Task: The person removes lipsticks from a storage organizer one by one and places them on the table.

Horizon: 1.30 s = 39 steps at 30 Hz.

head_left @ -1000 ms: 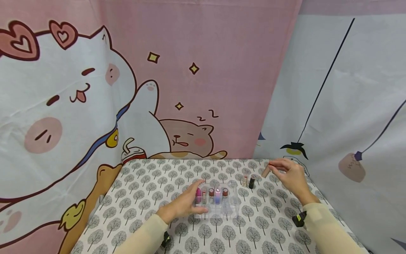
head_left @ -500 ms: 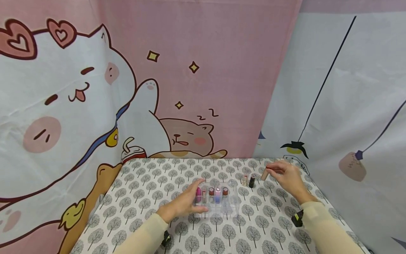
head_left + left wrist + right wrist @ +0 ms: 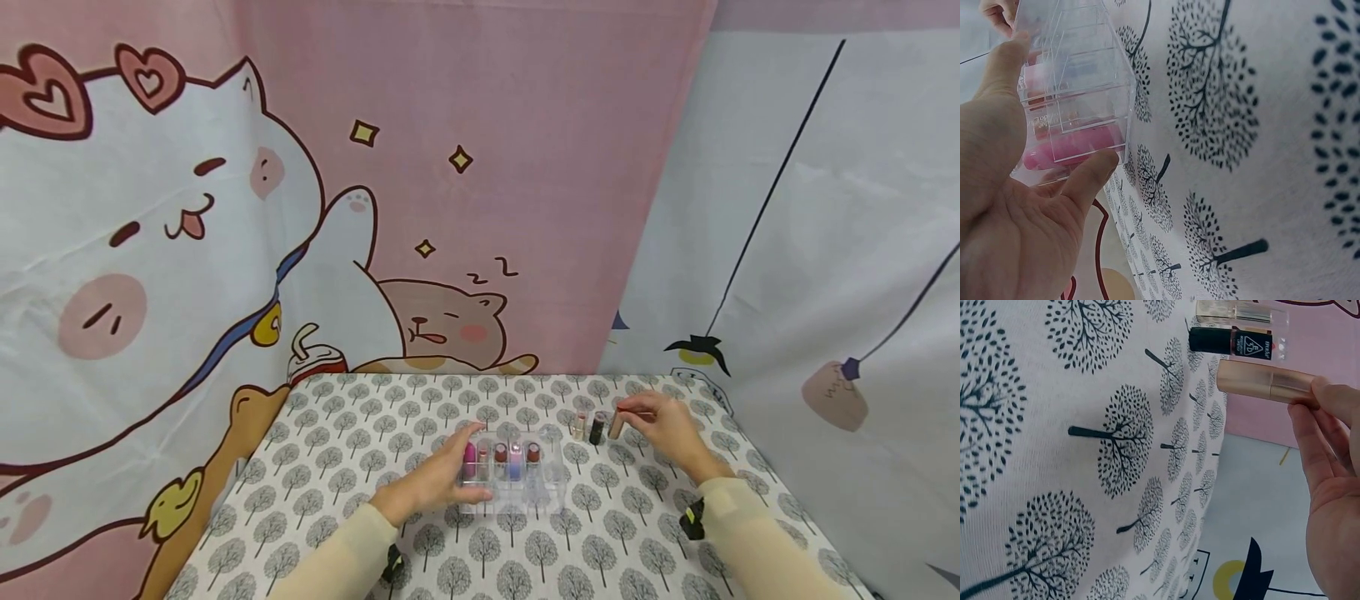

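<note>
My left hand grips the left end of a clear plastic lipstick organizer, thumb on the near side and fingers on the far side. Inside it stand several lipsticks, among them a bright pink tube in the end compartment. My right hand pinches the top of a gold lipstick between thumb and fingertips. That lipstick is upright, its base down close to the cloth. Beside it, to the left, stands a black lipstick, and past that a clear-cased one.
The table is covered by a cloth printed with grey trees. A pink cartoon curtain hangs behind it, and a pale curtain runs along the right side.
My right hand has moved left and down with the gold lipstick, bringing it from tilted to nearly upright beside the black one. The left hand stays on the organizer.
</note>
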### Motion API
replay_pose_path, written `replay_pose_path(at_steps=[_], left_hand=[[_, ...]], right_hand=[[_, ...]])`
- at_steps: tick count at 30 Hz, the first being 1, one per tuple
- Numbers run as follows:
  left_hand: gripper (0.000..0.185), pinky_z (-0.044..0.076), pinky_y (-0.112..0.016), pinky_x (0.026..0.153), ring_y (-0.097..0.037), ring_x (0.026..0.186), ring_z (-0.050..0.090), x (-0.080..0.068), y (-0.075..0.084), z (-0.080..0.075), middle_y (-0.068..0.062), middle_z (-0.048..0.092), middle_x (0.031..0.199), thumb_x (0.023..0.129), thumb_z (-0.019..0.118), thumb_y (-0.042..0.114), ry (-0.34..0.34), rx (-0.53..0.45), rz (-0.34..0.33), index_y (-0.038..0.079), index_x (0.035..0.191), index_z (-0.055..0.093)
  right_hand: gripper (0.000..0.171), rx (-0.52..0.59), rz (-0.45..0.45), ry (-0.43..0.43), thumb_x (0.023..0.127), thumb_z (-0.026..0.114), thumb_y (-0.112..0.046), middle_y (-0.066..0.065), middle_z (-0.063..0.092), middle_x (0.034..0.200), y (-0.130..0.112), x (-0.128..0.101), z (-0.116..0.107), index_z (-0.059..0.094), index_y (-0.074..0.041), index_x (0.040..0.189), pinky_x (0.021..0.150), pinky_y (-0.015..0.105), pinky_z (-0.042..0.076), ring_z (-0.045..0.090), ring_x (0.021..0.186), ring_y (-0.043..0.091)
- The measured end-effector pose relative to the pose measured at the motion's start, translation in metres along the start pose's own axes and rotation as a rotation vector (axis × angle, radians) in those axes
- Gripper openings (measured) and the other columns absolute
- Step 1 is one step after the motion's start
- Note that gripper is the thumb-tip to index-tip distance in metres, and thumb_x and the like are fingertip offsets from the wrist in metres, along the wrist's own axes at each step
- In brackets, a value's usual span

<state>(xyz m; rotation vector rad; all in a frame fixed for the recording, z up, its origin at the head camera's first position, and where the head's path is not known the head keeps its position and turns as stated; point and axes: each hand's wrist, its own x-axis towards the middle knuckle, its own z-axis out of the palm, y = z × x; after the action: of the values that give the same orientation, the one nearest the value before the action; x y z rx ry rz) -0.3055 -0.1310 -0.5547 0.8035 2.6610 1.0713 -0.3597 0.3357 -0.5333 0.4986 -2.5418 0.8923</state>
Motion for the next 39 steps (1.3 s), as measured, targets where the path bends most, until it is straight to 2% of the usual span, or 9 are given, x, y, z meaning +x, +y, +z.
replay_pose_path(at_steps=[5,13,20,25,30,39], left_hand=[[0.122,0.048,-0.066,0.135,-0.046,0.163,0.054,0.0,0.0,0.0,-0.021,0.03,0.191,0.097,0.096,0.046,-0.004,-0.014,0.014,0.03,0.187,0.014],[0.121,0.049,-0.065,0.134,-0.045,0.16,0.057,0.002,0.0,0.001,-0.021,0.032,0.19,0.098,0.095,0.046,-0.003,-0.02,0.012,0.03,0.186,0.015],[0.12,0.053,-0.066,0.131,-0.041,0.149,0.065,0.003,0.001,0.001,-0.025,0.039,0.184,0.098,0.096,0.043,-0.008,-0.036,0.012,0.029,0.186,0.015],[0.12,0.054,-0.066,0.13,-0.041,0.146,0.066,0.002,0.003,-0.001,-0.026,0.04,0.183,0.097,0.096,0.043,-0.005,-0.035,0.012,0.029,0.186,0.016],[0.12,0.052,-0.066,0.132,-0.044,0.153,0.062,0.002,0.001,-0.001,-0.027,0.037,0.185,0.097,0.096,0.044,-0.002,-0.033,0.016,0.027,0.186,0.016],[0.12,0.05,-0.067,0.133,-0.044,0.155,0.061,0.003,-0.001,0.001,-0.027,0.039,0.184,0.096,0.098,0.042,0.009,-0.042,0.009,0.026,0.185,0.018]], right_hand=[[0.018,0.009,0.028,-0.035,0.104,0.087,-0.002,0.013,0.085,0.121,0.0,0.0,0.004,0.089,-0.007,0.121,0.093,0.043,0.074,0.085,0.109,0.04],[0.019,-0.032,0.032,-0.054,0.105,0.085,-0.002,0.013,0.086,0.123,0.009,0.001,0.009,0.089,-0.008,0.123,0.095,0.047,0.074,0.085,0.112,0.04],[0.02,-0.073,0.053,-0.078,0.106,0.085,-0.005,0.013,0.086,0.126,0.015,-0.001,0.01,0.089,-0.01,0.124,0.094,0.052,0.073,0.084,0.114,0.041],[0.022,-0.039,0.052,-0.083,0.106,0.084,-0.003,0.016,0.085,0.127,0.018,0.0,0.012,0.087,-0.008,0.127,0.094,0.05,0.074,0.085,0.114,0.042],[0.024,0.015,0.053,-0.092,0.105,0.083,0.002,0.018,0.085,0.126,0.019,0.001,0.015,0.085,-0.004,0.129,0.096,0.046,0.073,0.086,0.113,0.042],[0.026,0.039,0.084,-0.117,0.107,0.081,0.0,0.019,0.082,0.13,0.023,0.0,0.018,0.083,-0.003,0.133,0.101,0.049,0.072,0.084,0.118,0.044]])
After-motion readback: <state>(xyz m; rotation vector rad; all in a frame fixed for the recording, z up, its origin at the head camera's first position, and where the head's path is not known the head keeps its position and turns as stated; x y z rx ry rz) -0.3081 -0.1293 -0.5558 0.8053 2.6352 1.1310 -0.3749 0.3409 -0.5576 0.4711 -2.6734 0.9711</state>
